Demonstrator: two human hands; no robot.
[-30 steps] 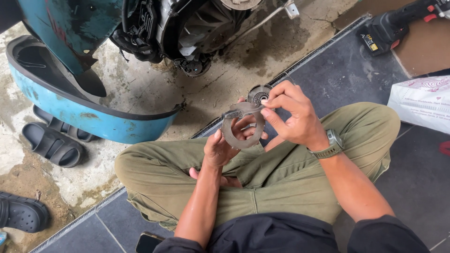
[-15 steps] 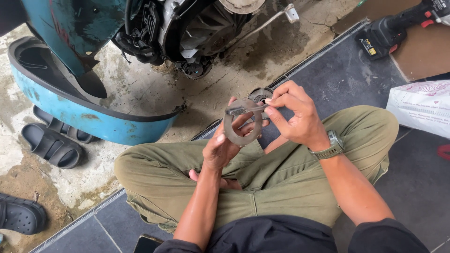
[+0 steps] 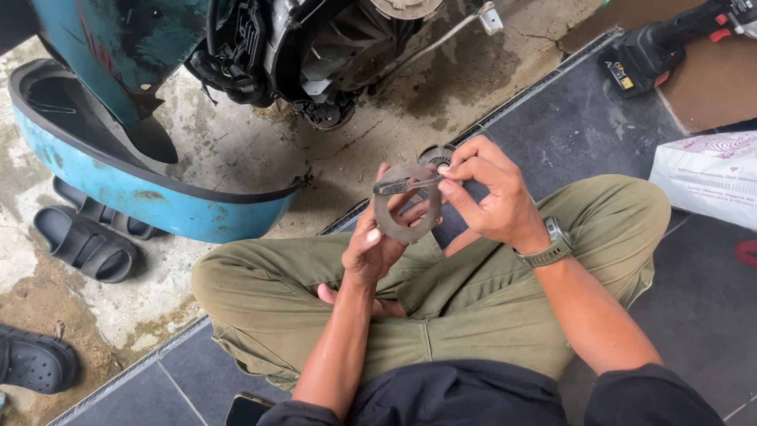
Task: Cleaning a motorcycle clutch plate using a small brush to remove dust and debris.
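Sitting cross-legged on the dark tiled floor (image 3: 583, 126), the person is holding a worn grey ring-shaped part (image 3: 404, 203) up over the lap, the left hand (image 3: 381, 246) gripping its lower rim from below with the fingers wrapping the edge. The right hand (image 3: 490, 193) is coming in from the right and is pinching the end of a thin metal spring or clip (image 3: 404, 186), whose long axis is lying nearly level across the ring's upper half. Both hands are touching the part, the right one sitting higher, beside the blue scooter body (image 3: 142, 189).
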